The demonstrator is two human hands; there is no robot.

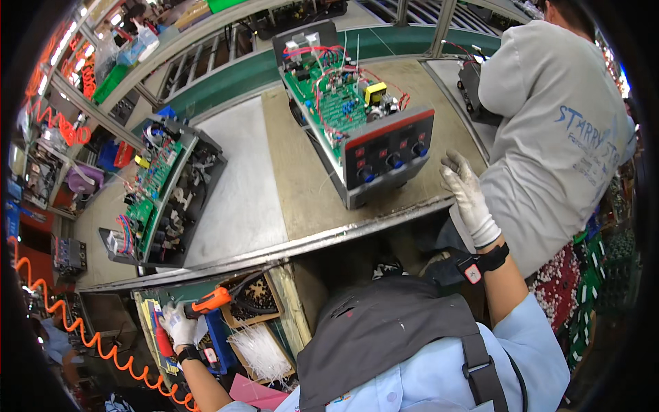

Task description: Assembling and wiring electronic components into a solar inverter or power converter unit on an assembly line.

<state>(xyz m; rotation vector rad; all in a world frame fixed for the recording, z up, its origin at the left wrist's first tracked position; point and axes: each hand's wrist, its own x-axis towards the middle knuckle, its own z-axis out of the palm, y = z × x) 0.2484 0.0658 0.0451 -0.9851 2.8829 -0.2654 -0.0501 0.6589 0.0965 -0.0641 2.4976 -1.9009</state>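
My left hand (178,325), in a white glove, is low over the drawer area, its fingers closed at the near end of an orange-and-black hand tool (209,302). The tool's exact kind is unclear. My right hand (468,196), also gloved, is raised with fingers apart and nothing in it. It is just right of an inverter welder chassis (388,154), whose dark front panel has a red stripe and blue-tipped knobs. The chassis carries a green circuit board (336,103) with red wires and a yellow transformer. A second open chassis (168,196) lies tilted at the bench's left.
Below the bench edge (274,250) are a box of small dark parts (257,299), a tray of white cable ties (261,350) and a blue bin (218,340). An orange coiled hose (89,336) hangs left. A co-worker in grey (549,123) stands close on the right.
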